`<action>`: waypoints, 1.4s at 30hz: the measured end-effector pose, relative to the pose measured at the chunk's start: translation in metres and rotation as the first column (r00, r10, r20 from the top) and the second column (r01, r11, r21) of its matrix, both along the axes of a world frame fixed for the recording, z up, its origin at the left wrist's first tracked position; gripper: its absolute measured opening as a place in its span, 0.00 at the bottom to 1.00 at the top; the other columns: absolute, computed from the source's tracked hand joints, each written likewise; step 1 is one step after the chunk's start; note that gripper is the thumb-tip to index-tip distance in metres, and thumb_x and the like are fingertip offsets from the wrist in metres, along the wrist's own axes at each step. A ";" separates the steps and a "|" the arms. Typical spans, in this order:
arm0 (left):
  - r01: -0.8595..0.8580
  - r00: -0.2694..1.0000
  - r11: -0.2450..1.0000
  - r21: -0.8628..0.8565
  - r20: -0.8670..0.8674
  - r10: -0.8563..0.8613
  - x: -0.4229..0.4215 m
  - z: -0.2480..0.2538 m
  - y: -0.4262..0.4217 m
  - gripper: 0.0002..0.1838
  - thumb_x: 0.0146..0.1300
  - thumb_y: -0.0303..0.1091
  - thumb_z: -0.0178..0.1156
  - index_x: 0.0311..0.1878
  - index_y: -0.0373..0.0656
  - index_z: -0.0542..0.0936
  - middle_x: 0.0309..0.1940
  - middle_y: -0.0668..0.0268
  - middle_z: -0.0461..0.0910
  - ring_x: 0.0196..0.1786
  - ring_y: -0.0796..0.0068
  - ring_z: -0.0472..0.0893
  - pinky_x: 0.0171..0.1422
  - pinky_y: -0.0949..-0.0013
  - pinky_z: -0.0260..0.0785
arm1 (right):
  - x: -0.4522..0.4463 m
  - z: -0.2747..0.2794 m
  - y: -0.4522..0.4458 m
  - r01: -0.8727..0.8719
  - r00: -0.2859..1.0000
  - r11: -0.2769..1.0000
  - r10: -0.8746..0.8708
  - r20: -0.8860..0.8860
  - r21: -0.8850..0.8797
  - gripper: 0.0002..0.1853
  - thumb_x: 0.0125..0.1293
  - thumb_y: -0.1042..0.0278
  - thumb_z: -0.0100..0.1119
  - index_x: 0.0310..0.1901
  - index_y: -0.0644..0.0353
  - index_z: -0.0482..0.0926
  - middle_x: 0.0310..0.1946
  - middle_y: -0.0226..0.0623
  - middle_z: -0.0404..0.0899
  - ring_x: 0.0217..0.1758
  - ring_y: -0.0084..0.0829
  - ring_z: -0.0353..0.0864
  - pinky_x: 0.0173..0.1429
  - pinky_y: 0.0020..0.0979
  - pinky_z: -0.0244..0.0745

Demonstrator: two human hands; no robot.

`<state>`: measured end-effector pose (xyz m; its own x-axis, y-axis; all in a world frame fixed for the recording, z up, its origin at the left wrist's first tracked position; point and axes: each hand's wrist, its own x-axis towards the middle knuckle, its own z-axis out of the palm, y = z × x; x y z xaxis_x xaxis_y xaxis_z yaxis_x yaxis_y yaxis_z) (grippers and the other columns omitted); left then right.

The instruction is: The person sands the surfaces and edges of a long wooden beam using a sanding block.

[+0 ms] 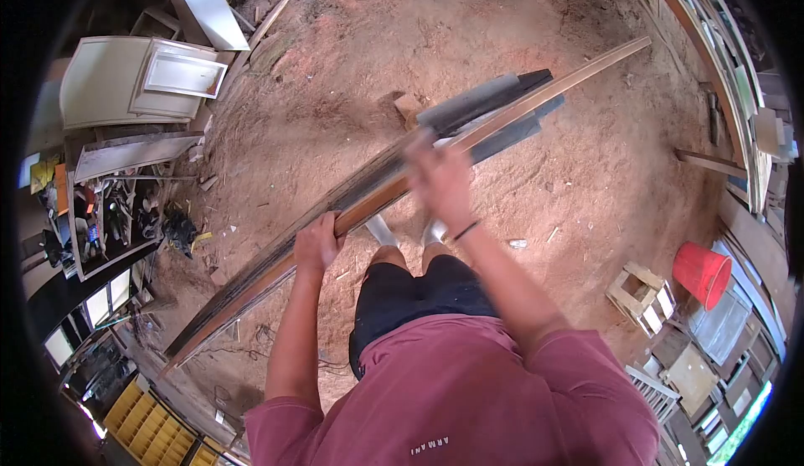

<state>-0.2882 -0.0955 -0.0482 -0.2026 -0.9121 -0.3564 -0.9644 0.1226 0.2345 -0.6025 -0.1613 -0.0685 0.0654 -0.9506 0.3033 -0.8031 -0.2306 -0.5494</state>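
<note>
A long brown wooden plank (548,91) runs diagonally in front of my body, from lower left to upper right. Beside it lies a long dark board (243,294). My left hand (315,245) is closed around the plank's near edge, left of my legs. Over the plank's middle is my right hand (441,180), smeared by motion; whether its fingers touch the wood or hold anything does not show. Grey flat pieces (469,104) extend along both sides of the plank near its upper half.
Bare reddish dirt floor (352,81) surrounds me. To the right stand a red bucket (702,275) and a small wooden stool-like frame (641,298). Pale panels (105,81) lean at upper left. Long boards (703,39) line the right side. A yellow slatted crate (151,424) is lower left.
</note>
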 end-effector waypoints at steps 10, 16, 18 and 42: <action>-0.009 1.000 1.000 0.003 0.012 0.009 0.002 0.003 0.006 0.25 0.65 0.41 0.75 0.64 0.50 0.82 0.51 0.54 0.90 0.51 0.46 0.90 0.55 0.46 0.84 | -0.130 0.003 -0.060 0.251 0.953 0.962 -0.266 -0.148 -0.110 0.23 0.67 0.66 0.72 0.64 0.47 0.84 0.50 0.37 0.88 0.48 0.47 0.83 0.56 0.53 0.74; -0.004 1.000 0.999 0.039 0.018 0.004 0.003 0.002 0.001 0.24 0.65 0.41 0.74 0.64 0.50 0.82 0.53 0.54 0.90 0.55 0.47 0.90 0.58 0.45 0.83 | 0.038 0.025 0.054 -0.166 0.985 0.986 0.166 0.047 0.007 0.23 0.59 0.71 0.75 0.58 0.46 0.89 0.53 0.41 0.89 0.52 0.47 0.84 0.57 0.51 0.75; -0.025 0.999 0.998 0.050 0.024 0.024 0.002 -0.001 0.000 0.26 0.65 0.42 0.74 0.65 0.50 0.82 0.54 0.54 0.90 0.55 0.47 0.90 0.59 0.45 0.83 | 0.001 0.011 0.028 -0.162 0.986 0.986 0.161 0.046 0.023 0.23 0.61 0.70 0.75 0.59 0.46 0.89 0.54 0.41 0.89 0.53 0.48 0.84 0.57 0.50 0.75; 0.017 0.972 0.986 -0.165 -0.228 -0.055 0.032 0.034 0.009 0.33 0.68 0.50 0.74 0.70 0.44 0.78 0.52 0.54 0.90 0.56 0.45 0.89 0.58 0.47 0.83 | -0.013 0.010 -0.001 0.252 0.944 0.968 -0.244 -0.223 0.005 0.25 0.71 0.56 0.74 0.69 0.41 0.86 0.52 0.50 0.74 0.58 0.53 0.75 0.66 0.53 0.75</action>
